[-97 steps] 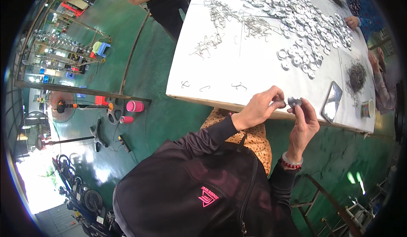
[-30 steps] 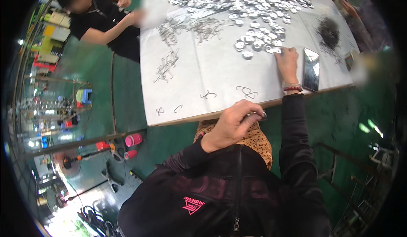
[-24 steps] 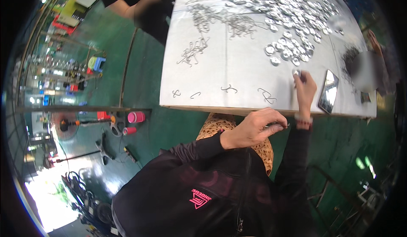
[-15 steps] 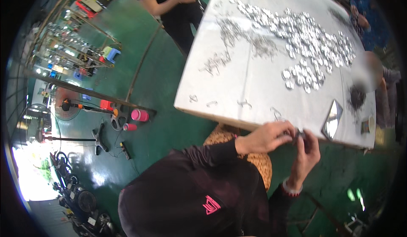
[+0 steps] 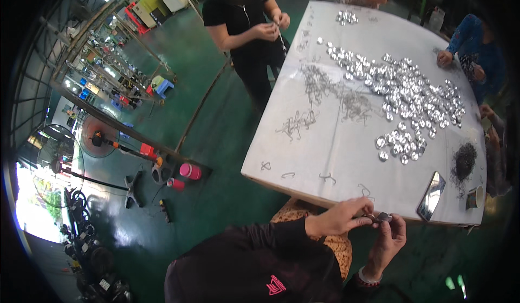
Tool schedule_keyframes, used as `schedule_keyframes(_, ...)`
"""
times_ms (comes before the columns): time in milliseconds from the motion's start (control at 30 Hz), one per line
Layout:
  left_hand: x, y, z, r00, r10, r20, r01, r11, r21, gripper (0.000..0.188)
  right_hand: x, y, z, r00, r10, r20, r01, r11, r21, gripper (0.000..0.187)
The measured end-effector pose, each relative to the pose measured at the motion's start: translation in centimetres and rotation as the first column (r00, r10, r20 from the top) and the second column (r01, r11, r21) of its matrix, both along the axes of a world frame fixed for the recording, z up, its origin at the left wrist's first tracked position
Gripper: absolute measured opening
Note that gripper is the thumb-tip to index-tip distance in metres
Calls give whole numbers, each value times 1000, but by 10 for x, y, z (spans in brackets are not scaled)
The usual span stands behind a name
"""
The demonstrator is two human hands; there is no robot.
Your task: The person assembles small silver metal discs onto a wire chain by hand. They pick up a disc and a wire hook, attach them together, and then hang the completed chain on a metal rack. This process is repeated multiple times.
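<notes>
Just off the table's near edge, my two hands meet around a small, dark round metal piece [image 5: 383, 217]. My left hand [image 5: 341, 217] is closed in a pinch at its left side, where a bit of metal shows by the fingertips. From the right, my right hand [image 5: 388, 242] pinches the same piece between thumb and fingers; a bracelet circles that wrist. On the white table [image 5: 303, 157] beyond lie many shiny silver discs [image 5: 403, 94] in a wide spread. Thin bent wire hooks [image 5: 319, 89] lie in loose heaps to their left, with a few single hooks [image 5: 326, 177] along the near side.
A phone [image 5: 432, 196], a paper cup [image 5: 475, 197] and a pile of small dark pieces [image 5: 465, 161] lie at the table's right. Co-workers stand around it, one in black [image 5: 246, 32] at the left. A fan [image 5: 98, 138] and pink jug [image 5: 189, 171] are on the left.
The view has tilted, so the table and my hands appear lower and more of the co-workers shows. My hands stay together at the metal piece, which now shows more plainly.
</notes>
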State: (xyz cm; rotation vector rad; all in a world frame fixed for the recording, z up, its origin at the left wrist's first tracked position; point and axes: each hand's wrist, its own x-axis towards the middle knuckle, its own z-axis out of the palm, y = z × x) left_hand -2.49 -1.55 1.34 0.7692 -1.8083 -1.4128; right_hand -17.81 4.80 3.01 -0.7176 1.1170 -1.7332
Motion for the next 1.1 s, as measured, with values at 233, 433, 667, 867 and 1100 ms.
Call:
schedule_keyframes(233, 63, -123, -41, 810, 562, 170, -490, 806, -332, 20, -15, 9, 4, 998, -1, -63, -2, 999, -36, 21)
schedule_keyframes(433, 106, -222, -77, 431, 709, 558, -352, 702, -620, 14, -30, 9, 19, 985, 9, -173, -7, 1000, 15, 22)
schedule_keyframes(667, 90, -213, -88, 397, 751, 528, -183, 628, -756, 6, -24, 21, 18, 997, -4, -72, 4, 1000, -12, 18)
schedule_keyframes(867, 47, -165, -59, 746, 532, 400, -308, 809, -501, 12, -16, 40, 24, 995, -12, -95, 14, 1000, 18, 14)
schedule_keyframes(1100, -11, -98, -33, 947, 183, 264, -49, 895, -444, 16, -15, 43, 16, 969, -21, -245, 26, 1000, 18, 11)
